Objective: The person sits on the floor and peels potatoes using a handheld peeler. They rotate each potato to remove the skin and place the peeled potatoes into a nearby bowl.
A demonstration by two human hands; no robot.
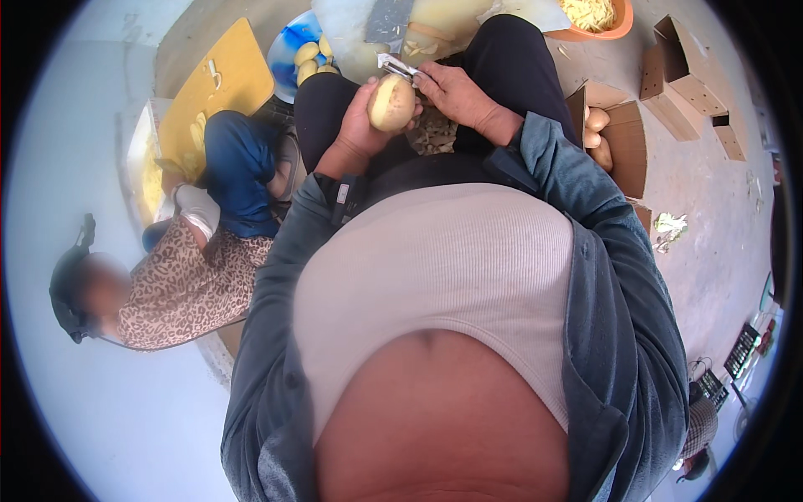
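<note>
My left hand grips a partly peeled potato, with a pale yellow stripe bared down its tan skin. My right hand is closed on a metal peeler, which is just above the potato's top. Beneath my hands, between my dark-clad knees, lies a heap of peelings. Beyond my left knee stands a blue and white bowl holding several peeled potatoes.
A co-worker sits at my left by a yellow board. An orange basin of shredded potato is at upper right, near cardboard boxes and a box of potatoes. Another person appears at lower right.
</note>
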